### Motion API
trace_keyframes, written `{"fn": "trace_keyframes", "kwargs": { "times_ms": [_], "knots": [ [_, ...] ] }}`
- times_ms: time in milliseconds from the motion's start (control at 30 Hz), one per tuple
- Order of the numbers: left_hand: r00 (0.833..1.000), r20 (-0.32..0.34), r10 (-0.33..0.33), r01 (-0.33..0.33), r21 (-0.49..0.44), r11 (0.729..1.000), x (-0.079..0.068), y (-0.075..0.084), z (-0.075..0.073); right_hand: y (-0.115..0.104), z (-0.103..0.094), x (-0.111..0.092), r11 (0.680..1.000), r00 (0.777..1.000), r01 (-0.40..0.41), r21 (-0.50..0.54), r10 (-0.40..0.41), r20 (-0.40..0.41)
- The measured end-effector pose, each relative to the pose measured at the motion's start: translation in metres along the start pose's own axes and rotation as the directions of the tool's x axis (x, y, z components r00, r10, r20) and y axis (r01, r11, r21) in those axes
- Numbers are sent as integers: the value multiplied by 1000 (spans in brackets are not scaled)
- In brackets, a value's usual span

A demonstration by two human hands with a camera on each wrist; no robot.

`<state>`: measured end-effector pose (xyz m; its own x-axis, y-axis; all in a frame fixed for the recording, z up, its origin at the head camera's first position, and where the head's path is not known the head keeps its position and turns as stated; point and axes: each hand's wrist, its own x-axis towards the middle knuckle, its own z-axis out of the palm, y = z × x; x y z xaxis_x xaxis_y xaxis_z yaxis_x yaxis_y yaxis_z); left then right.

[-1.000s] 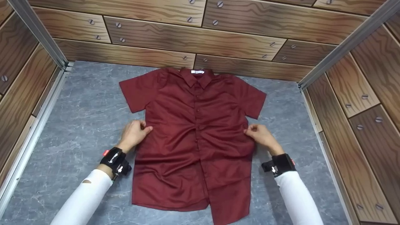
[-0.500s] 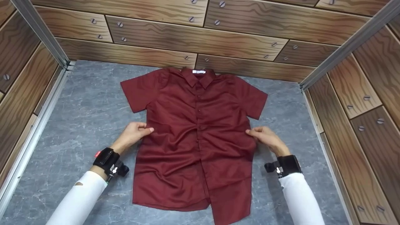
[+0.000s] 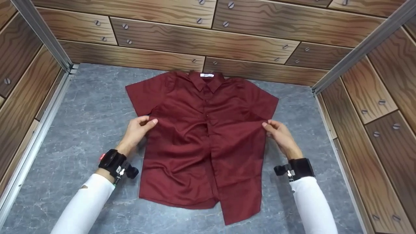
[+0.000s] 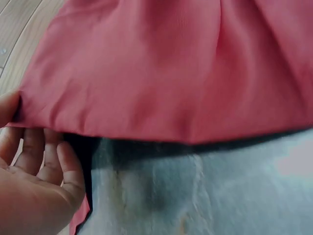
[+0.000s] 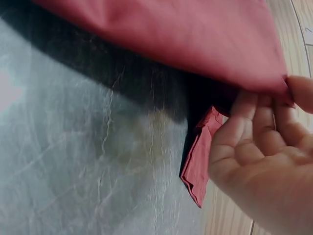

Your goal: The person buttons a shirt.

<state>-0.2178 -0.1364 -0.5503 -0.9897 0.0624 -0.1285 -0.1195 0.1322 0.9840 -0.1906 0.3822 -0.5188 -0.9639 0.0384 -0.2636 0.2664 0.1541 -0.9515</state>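
A dark red short-sleeved button shirt (image 3: 182,146) lies front up, its collar toward the back wall and its hem toward me. At its left side edge, just below the sleeve, my left hand (image 3: 136,131) pinches the cloth between thumb and fingers. My right hand (image 3: 281,136) pinches the opposite side edge at about the same height. Both wrist views show the pinched edge raised off the surface, with shadow beneath the shirt (image 4: 156,73). Creases run across the middle of the shirt, and its front parts open toward the hem, the right panel hanging lower.
The shirt lies on a grey marbled surface (image 3: 84,107). Wood-patterned panels (image 3: 162,32) wall it in at the back and both sides, with metal rails (image 3: 364,45) at the corners. A black camera band (image 3: 112,162) sits on each wrist below white sleeves.
Both hands have moved up the sides toward the sleeves, lifting the side edges. The hem has drawn away from me toward the back, and the right side is pulled straighter.
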Motion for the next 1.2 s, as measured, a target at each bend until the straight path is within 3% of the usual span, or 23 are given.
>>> {"fn": "trace_keyframes", "kwargs": {
  "times_ms": [233,400,633,800,1000,1133,1200],
  "knots": [
    [995,-95,-32,8,-242,970,17,6,10,-6,13,17,988,996,73,135,-65,-64],
    [981,-187,-58,-3,-310,951,36,7,18,-11,23,34,986,986,96,135,-76,-151],
    [951,-304,-64,0,-207,978,58,4,22,-14,33,61,997,950,51,-62,-67,-306],
    [936,-337,-106,71,-115,991,66,4,26,-12,40,78,980,928,-9,-201,-66,-368],
    [933,-336,-126,157,66,985,72,5,28,-10,47,89,957,920,-65,-283,-52,-387],
    [937,-302,-173,202,68,977,74,5,29,-9,49,91,950,923,-78,-301,-45,-382],
    [940,-303,-160,192,78,978,73,5,30,-9,50,88,934,921,-66,-352,-78,-380]
  ]
}}
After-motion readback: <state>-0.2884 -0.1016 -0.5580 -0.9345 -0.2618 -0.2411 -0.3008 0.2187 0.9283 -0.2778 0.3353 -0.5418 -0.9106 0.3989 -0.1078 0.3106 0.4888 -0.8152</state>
